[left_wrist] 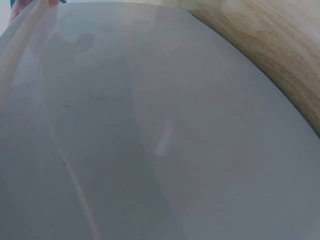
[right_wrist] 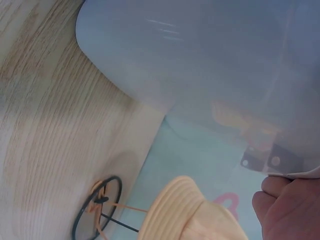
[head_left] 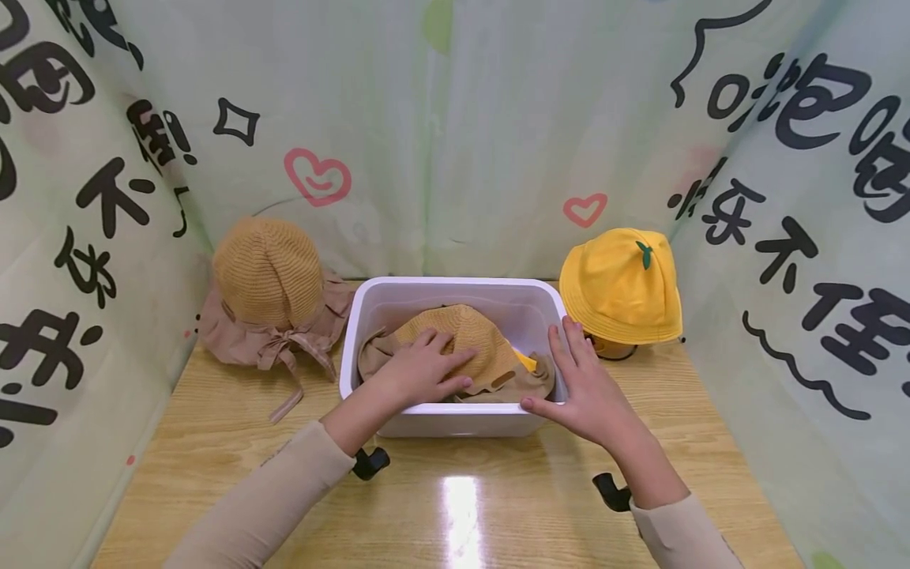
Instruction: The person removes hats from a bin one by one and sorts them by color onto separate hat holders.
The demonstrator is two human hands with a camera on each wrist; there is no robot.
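Note:
A white plastic bin [head_left: 455, 425] stands on the table, its wall [left_wrist: 150, 125] filling most of the left wrist view. Inside lies a tan straw hat [head_left: 472, 330] with brownish cloth [head_left: 529, 386] around it and a bit of yellow [head_left: 526, 361] showing at its right. My left hand [head_left: 426, 370] reaches over the front rim and rests on the straw hat, fingers loosely extended. With fingers spread, my right hand [head_left: 586, 387] touches the bin's right rim and front right corner. The right wrist view shows that hand [right_wrist: 290, 207] at the rim.
Left of the bin sits another straw hat [head_left: 268, 269] with a pink cloth brim and bow. At its right is a yellow bucket hat [head_left: 620, 280] with a green sprout and a dark cord. Printed curtains surround the wooden table [head_left: 341, 514].

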